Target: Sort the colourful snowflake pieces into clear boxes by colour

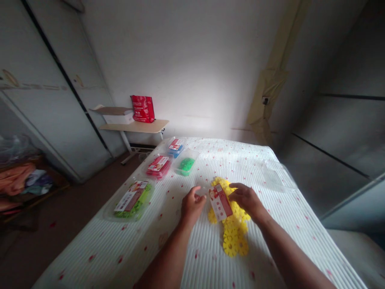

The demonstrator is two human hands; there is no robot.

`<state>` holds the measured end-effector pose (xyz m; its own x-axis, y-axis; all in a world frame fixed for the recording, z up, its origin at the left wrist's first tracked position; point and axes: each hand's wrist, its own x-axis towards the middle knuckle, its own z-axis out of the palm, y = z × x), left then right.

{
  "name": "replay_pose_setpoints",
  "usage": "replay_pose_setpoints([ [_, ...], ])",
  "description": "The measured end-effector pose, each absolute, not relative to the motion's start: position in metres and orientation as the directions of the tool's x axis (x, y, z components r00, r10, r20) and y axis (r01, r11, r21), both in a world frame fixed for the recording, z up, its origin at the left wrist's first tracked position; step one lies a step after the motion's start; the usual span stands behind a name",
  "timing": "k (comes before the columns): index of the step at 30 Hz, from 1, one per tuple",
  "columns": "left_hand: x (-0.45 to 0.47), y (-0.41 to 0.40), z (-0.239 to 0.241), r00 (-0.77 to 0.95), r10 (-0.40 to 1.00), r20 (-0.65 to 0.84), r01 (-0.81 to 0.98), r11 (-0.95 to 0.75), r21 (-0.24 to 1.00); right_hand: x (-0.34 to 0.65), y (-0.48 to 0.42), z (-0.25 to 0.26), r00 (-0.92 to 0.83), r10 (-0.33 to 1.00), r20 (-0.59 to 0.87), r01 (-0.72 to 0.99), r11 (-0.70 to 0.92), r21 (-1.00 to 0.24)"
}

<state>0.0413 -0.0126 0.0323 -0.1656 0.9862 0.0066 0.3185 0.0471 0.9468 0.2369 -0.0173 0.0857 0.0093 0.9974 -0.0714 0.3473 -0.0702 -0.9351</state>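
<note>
A clear plastic lid (221,202) with a red and white label is held tilted between my two hands. Beneath and around it lies a pile of yellow notched plastic discs (231,241), partly seen through the plastic. My left hand (192,204) grips the lid's left edge between curled fingers and thumb. On the other side my right hand (247,200) has its bent fingers at the lid's right edge, above the discs. How firmly the right fingertips press is hard to see, as the plastic is transparent.
Lidded clear boxes stand at left: light green pieces (134,200), red pieces (158,165), blue pieces (175,147). A clear box with green pieces (185,164) is beside them. An open clear tray (278,176) sits right. Beyond, a side table (150,127) bears a red bag (143,109).
</note>
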Motion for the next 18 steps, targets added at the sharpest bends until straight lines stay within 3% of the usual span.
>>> replay_pose_setpoints([
  [3,0.034,-0.012,0.044,-0.109,0.991,-0.074,0.007,0.075,0.997,0.233,-0.025,0.101,-0.063,0.998,-0.009,0.245,0.007,-0.969],
  [6,0.018,-0.018,0.065,-0.111,0.991,-0.079,-0.154,0.061,0.986,0.227,-0.034,0.11,-0.161,0.982,0.103,0.159,0.129,-0.979],
  [9,-0.005,-0.03,0.086,-0.145,0.989,-0.016,-0.255,-0.022,0.967,0.215,-0.042,0.114,-0.222,0.942,0.253,0.247,0.305,-0.92],
  [11,-0.022,-0.039,0.095,-0.196,0.98,0.038,-0.3,-0.096,0.949,0.204,-0.044,0.114,-0.267,0.884,0.384,0.414,0.466,-0.782],
  [14,-0.049,-0.053,0.099,-0.324,0.94,0.105,-0.266,-0.197,0.944,0.182,-0.039,0.11,-0.419,0.715,0.56,0.556,0.69,-0.464],
  [18,-0.077,-0.065,0.093,-0.525,0.828,0.199,0.092,-0.177,0.98,0.151,-0.02,0.09,-0.591,0.54,0.599,0.591,0.795,-0.134],
])
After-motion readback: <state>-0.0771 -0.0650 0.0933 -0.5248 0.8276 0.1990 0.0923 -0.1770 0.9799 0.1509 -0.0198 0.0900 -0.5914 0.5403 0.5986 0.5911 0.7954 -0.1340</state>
